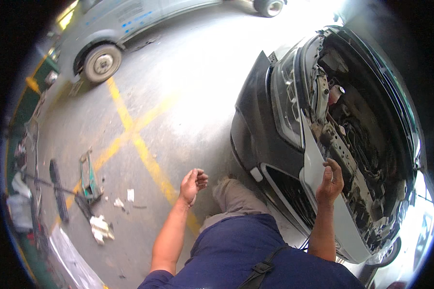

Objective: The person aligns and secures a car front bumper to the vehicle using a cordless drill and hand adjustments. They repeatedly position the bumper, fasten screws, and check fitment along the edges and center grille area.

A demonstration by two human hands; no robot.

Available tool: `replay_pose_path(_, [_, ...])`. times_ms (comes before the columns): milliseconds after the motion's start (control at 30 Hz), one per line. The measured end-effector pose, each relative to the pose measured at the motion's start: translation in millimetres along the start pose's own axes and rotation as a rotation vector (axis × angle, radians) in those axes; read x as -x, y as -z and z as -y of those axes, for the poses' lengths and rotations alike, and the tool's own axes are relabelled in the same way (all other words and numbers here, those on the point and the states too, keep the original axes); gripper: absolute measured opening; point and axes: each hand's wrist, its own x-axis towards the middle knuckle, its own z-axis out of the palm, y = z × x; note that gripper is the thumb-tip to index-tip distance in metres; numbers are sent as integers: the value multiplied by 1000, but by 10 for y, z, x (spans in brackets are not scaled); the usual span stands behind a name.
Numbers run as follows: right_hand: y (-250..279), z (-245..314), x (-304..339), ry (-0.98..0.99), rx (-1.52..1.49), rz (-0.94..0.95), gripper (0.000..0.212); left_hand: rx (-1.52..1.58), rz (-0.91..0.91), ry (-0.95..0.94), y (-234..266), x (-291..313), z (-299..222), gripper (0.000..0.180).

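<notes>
Navy shirt at six o'clock; left hand (seven) and right hand (four) apparently empty, loosely spread, the latter risking scrapes if lowered carelessly into the exposed engine bay of the car at three.

Place: car repair workshop | I see: car with exposed engine bay, parked van, yellow lines and scraps across floor

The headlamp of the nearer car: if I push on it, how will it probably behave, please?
The headlamp would probably barely shift, as bodywork borders it. Being clear and smooth-looking, it seems stiff, perhaps slippery, and might crack under hard pressure.
</notes>
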Motion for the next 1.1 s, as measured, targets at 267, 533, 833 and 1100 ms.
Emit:
replay_pose_path(267, [-1673,232,-714,-124,-16,184,22,-260,308,28,-859,-2626,-1265,41])
replay_pose_path(533, [-3346,-900,-61,-1660,-631,457,36,-356,343,329,-1543,-4655,-1830,56])
replay_pose_path(833, [-4530,-913,217,-1734,-1528,-1369,37,-719,168,936,-1749,-6298,-865,101])
replay_pose_path(1100, [-4681,-911,-634,-1232,-1345,-1798,69,-682,361,637,-2374,-6879,-798,90])
